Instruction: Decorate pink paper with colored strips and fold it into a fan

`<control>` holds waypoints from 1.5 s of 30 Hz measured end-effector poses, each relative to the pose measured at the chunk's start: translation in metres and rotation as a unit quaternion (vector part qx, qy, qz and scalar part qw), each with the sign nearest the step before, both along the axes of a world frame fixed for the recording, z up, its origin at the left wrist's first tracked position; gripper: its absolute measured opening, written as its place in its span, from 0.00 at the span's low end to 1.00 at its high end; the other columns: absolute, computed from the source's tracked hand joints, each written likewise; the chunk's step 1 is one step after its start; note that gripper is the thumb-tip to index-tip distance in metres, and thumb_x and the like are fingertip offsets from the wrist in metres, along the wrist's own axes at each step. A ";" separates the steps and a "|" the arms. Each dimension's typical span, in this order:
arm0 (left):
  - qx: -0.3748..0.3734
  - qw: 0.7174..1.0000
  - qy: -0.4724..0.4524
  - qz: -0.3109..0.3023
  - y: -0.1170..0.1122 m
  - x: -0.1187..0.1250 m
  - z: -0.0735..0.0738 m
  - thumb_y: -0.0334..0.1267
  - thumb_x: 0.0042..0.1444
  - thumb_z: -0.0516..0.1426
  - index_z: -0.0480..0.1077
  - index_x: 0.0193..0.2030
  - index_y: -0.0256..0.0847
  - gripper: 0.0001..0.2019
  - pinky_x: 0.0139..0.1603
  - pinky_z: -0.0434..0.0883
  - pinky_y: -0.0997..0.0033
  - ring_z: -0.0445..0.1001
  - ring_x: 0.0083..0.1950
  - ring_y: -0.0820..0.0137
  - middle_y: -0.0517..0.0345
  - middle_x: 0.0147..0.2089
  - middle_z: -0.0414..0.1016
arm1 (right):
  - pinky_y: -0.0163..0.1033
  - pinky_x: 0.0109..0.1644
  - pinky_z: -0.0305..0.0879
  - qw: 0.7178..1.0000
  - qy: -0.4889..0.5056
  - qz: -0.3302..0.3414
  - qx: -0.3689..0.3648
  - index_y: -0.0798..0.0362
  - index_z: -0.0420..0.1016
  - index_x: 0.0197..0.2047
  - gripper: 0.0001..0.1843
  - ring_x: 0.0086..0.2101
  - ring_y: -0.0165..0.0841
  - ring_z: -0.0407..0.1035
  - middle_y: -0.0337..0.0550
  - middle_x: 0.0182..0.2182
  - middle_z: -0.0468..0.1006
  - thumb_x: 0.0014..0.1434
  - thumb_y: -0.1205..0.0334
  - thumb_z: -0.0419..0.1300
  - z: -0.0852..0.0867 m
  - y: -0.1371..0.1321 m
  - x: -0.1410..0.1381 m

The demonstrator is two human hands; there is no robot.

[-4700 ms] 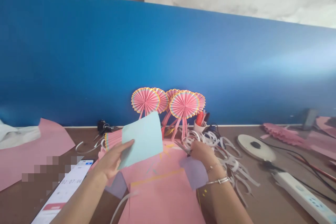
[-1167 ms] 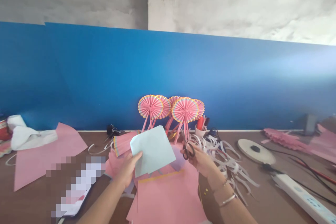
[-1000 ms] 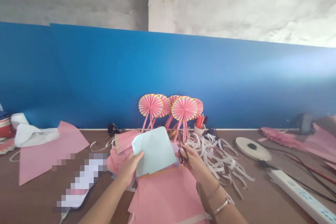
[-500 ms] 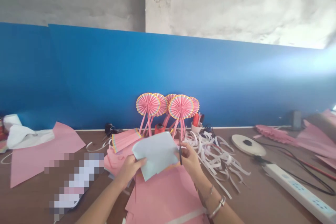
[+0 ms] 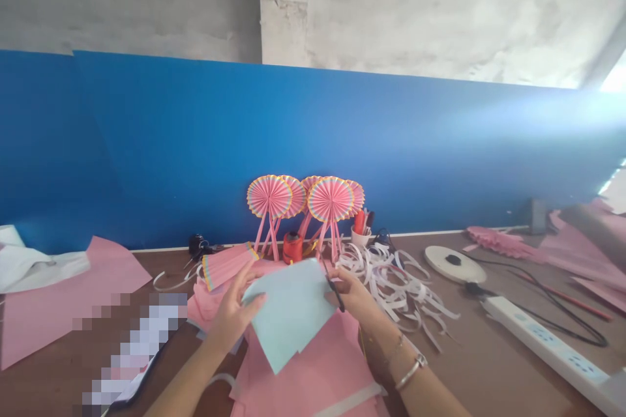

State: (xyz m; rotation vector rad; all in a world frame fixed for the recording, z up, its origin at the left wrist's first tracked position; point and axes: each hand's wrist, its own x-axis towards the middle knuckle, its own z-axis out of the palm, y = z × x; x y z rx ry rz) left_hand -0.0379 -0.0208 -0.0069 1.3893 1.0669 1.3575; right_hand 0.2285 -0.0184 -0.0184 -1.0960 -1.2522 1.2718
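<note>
My left hand (image 5: 233,313) pinches the left edge of a light blue sheet of paper (image 5: 288,313), held flat above a stack of pink paper (image 5: 317,371). At the sheet's right edge my right hand (image 5: 353,293) is closed around black scissors (image 5: 335,288), whose blades point down at the paper. Several pink pleated paper fans (image 5: 303,199) on sticks stand behind against the blue wall.
A pile of white paper strips (image 5: 396,280) lies to the right. A white disc (image 5: 452,264), cables and a white power strip (image 5: 548,345) lie further right. Pink sheets (image 5: 59,300) and a phone (image 5: 132,355) lie left. A red tape roll (image 5: 292,247) and a pen cup (image 5: 360,231) stand by the fans.
My right hand picked the scissors up from near the strips and brought them to the blue sheet's right edge. My left hand lowered the sheet and laid it flatter. The view shifted.
</note>
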 end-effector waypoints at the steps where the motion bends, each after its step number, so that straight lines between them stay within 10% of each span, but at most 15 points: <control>1: 0.014 1.000 0.012 0.013 -0.002 0.001 0.000 0.37 0.43 0.64 0.62 0.60 0.44 0.34 0.54 0.64 0.68 0.68 0.55 0.60 0.51 0.51 0.73 | 0.30 0.22 0.51 1.000 -0.010 0.017 0.000 0.52 0.66 0.34 0.17 0.18 0.24 0.58 0.29 0.17 0.68 0.37 0.66 0.62 0.000 -0.001 0.000; 12: -0.184 0.975 0.057 -0.107 -0.001 0.003 -0.003 0.44 0.41 0.65 0.75 0.33 0.35 0.15 0.31 0.69 0.68 0.77 0.32 0.59 0.52 0.30 0.79 | 0.31 0.23 0.51 0.997 0.014 -0.048 0.063 0.51 0.66 0.38 0.20 0.21 0.26 0.59 0.31 0.20 0.66 0.41 0.59 0.66 0.002 -0.003 -0.008; 17: -0.177 0.979 -0.089 -0.052 0.005 0.000 -0.009 0.48 0.41 0.66 0.74 0.38 0.37 0.20 0.36 0.71 0.67 0.78 0.35 0.62 0.52 0.34 0.80 | 0.33 0.27 0.55 0.994 0.022 -0.076 0.069 0.51 0.65 0.39 0.20 0.25 0.28 0.63 0.34 0.22 0.70 0.45 0.53 0.66 0.003 -0.004 -0.009; 23: -0.181 0.960 -0.214 0.007 0.006 0.002 -0.008 0.45 0.41 0.67 0.72 0.43 0.38 0.22 0.37 0.73 0.65 0.78 0.39 0.60 0.51 0.41 0.80 | 0.32 0.24 0.51 0.998 -0.039 0.049 0.017 0.52 0.65 0.35 0.23 0.20 0.26 0.59 0.35 0.18 0.70 0.48 0.42 0.63 -0.005 -0.010 -0.025; 45: -0.131 0.978 -0.163 0.023 0.005 0.011 -0.024 0.52 0.43 0.65 0.72 0.47 0.38 0.27 0.38 0.69 0.66 0.76 0.39 0.60 0.52 0.39 0.79 | 0.33 0.27 0.54 0.994 -0.072 0.076 0.025 0.54 0.69 0.37 0.25 0.24 0.27 0.59 0.35 0.20 0.66 0.50 0.39 0.59 0.007 -0.025 -0.042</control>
